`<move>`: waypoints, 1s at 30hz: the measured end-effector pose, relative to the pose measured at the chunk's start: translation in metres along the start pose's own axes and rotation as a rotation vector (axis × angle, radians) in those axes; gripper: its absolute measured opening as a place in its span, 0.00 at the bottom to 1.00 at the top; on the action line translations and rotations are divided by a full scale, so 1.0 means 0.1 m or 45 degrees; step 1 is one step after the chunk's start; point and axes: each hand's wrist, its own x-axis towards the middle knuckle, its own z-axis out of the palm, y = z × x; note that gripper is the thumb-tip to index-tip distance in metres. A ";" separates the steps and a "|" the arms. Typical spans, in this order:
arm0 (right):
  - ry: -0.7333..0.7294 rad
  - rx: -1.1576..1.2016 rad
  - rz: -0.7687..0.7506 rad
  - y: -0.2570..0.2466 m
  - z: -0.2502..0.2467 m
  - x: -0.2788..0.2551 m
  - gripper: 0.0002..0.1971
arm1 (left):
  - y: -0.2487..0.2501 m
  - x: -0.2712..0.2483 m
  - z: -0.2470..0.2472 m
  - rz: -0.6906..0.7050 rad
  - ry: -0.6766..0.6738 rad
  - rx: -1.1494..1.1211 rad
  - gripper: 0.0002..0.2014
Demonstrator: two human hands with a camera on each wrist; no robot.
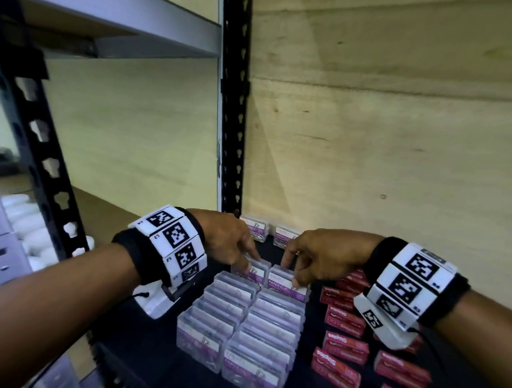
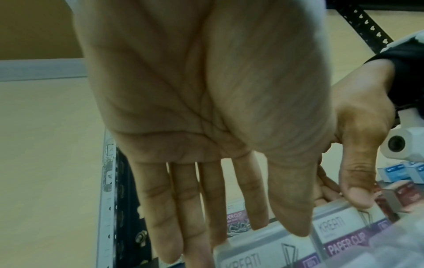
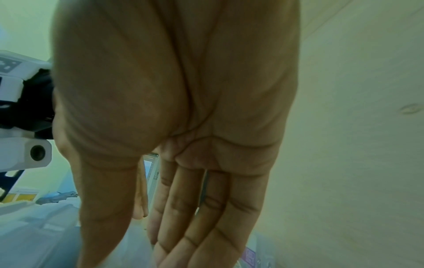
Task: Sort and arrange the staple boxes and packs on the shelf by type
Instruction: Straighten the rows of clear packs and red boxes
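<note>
Two rows of clear paper clip boxes (image 1: 239,320) with purple labels stand on the black shelf (image 1: 144,345). My left hand (image 1: 249,260) holds the rearmost box of the left row (image 1: 257,274) between thumb and straight fingers. In the left wrist view the fingers reach behind that box (image 2: 263,250) and the thumb lies at its top. My right hand (image 1: 290,270) pinches the rearmost box of the right row (image 1: 282,285), thumb in front and fingers behind, as the left wrist view shows (image 2: 339,228). Red staples boxes (image 1: 345,322) lie in rows to the right.
Two more paper clip boxes (image 1: 257,227) stand apart at the back by the black upright post (image 1: 234,136). A wooden wall (image 1: 392,129) closes the right side. Small blue boxes (image 2: 394,172) show beyond the red ones. An upper shelf (image 1: 124,32) hangs overhead.
</note>
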 end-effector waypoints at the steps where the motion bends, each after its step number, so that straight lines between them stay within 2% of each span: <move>1: -0.002 0.002 -0.003 -0.02 0.01 -0.03 0.19 | 0.01 -0.03 0.01 0.000 -0.001 0.001 0.20; 16: -0.014 -0.001 -0.006 -0.17 0.11 -0.25 0.20 | 0.14 -0.28 0.08 -0.036 -0.010 0.057 0.19; 30: -0.068 0.107 -0.015 -0.14 0.10 -0.24 0.20 | 0.07 -0.29 0.08 -0.025 -0.033 -0.044 0.18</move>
